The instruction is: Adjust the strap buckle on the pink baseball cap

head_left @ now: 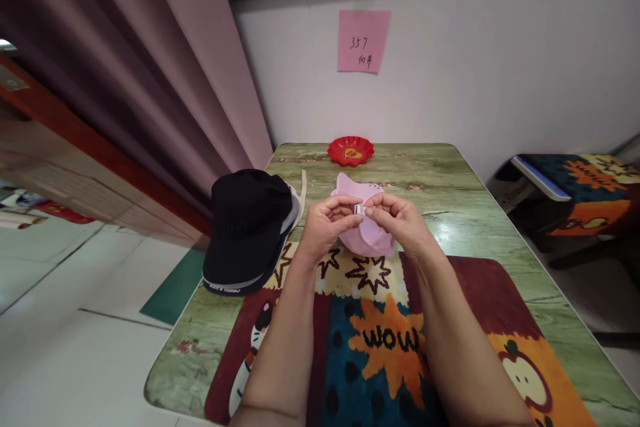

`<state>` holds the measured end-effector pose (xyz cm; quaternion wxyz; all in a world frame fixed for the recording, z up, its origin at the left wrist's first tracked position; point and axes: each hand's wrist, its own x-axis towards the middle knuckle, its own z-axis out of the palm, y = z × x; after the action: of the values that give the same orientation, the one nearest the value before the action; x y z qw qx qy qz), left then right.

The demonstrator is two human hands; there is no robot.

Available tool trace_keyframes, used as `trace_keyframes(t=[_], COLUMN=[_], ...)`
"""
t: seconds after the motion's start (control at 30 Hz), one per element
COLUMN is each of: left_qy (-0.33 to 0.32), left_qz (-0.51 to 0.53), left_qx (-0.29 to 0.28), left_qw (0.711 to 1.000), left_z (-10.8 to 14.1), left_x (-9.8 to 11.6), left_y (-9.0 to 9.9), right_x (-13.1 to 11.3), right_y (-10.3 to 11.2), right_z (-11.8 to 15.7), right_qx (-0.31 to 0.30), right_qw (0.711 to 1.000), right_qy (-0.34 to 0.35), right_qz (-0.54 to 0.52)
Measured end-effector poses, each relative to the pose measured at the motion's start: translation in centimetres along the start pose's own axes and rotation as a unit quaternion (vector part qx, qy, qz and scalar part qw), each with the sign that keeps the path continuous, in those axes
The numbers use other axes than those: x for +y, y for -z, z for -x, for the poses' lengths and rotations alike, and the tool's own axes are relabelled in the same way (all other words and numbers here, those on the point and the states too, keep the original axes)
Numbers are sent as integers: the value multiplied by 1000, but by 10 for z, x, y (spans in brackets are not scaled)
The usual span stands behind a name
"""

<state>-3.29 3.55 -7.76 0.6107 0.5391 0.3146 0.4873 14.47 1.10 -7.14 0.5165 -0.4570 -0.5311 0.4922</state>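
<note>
Near the middle of the table, a pink cap lies partly behind my hands. A small, light-coloured buckle shows between my fingertips, in front of the cap. My left hand pinches the buckle from the left. From the right, my right hand has thumb and forefinger pressed together at the buckle's other side, on what looks like the pink strap. A dark navy cap with a white edge rests at the table's left side, its brim towards me.
At the table's far edge sits a red scalloped dish. A colourful mat lies under my forearms. A pink note is on the wall. To the right stands a patterned stool; a curtain hangs left.
</note>
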Motion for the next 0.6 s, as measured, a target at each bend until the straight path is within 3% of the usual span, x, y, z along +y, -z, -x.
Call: trace_keyframes(t=[0.6], left_qy=[-5], left_qz=[6], left_qx=[-17], left_qw=[1000], left_z=[1], left_x=[-1], left_y=[0], right_x=[3], right_y=[4], right_z=[0], right_qx=[-23], right_qw=[1000], right_qy=[-3], right_qz=[5])
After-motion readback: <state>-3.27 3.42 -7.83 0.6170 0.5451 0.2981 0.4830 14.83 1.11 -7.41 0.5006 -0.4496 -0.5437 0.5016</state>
